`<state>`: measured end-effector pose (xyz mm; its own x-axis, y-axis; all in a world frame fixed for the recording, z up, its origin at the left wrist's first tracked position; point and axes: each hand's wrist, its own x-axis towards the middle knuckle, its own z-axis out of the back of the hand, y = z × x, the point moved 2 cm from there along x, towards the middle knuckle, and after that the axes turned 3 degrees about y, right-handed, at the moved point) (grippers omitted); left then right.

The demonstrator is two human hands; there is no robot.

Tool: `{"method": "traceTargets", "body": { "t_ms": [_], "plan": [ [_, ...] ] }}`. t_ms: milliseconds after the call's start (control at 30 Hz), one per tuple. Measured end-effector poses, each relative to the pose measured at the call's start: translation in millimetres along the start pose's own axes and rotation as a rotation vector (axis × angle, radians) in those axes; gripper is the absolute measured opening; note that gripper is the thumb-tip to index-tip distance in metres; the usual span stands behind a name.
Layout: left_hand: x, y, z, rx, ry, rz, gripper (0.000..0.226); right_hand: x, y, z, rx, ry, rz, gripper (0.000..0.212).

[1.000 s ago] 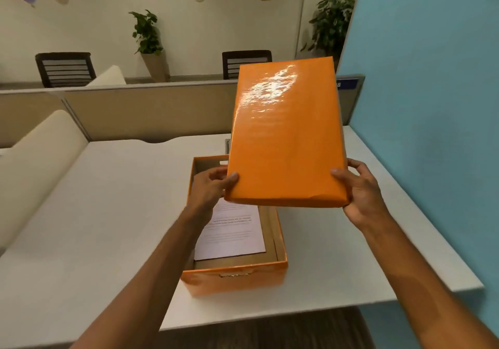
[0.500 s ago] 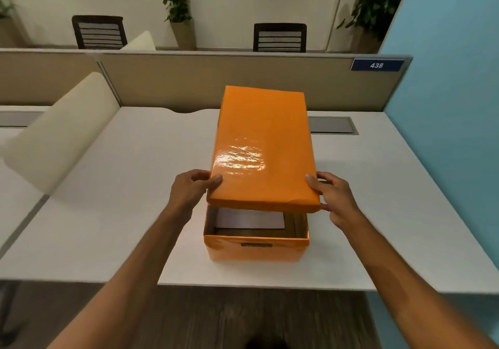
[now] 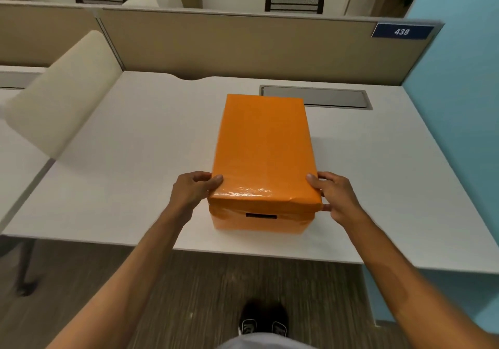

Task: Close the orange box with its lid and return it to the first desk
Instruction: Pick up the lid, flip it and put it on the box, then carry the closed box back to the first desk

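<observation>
Lowered since the earlier frame, the glossy orange rectangular lid [image 3: 263, 148] now sits flat on the orange cardboard box [image 3: 260, 220], covering it. Box stands near the front edge of the white desk [image 3: 129, 159]. Left hand [image 3: 193, 190] and right hand [image 3: 334, 194] grip the lid's near corners, thumbs on top.
</observation>
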<state>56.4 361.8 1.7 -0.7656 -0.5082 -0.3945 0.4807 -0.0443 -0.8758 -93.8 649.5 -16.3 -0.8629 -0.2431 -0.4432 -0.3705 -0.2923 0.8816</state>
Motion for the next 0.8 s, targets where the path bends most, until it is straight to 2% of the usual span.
{"method": "traceTargets", "body": {
  "t_ms": [467, 800],
  "plan": [
    [6, 5, -2, 0.027, -0.012, 0.024, 0.053, 0, -4, 1, 0.023, 0.040, -0.042, 0.051],
    [7, 19, -4, 0.002, 0.010, 0.016, 0.050, -1, -8, -4, -0.073, 0.009, -0.020, 0.052]
  ]
}}
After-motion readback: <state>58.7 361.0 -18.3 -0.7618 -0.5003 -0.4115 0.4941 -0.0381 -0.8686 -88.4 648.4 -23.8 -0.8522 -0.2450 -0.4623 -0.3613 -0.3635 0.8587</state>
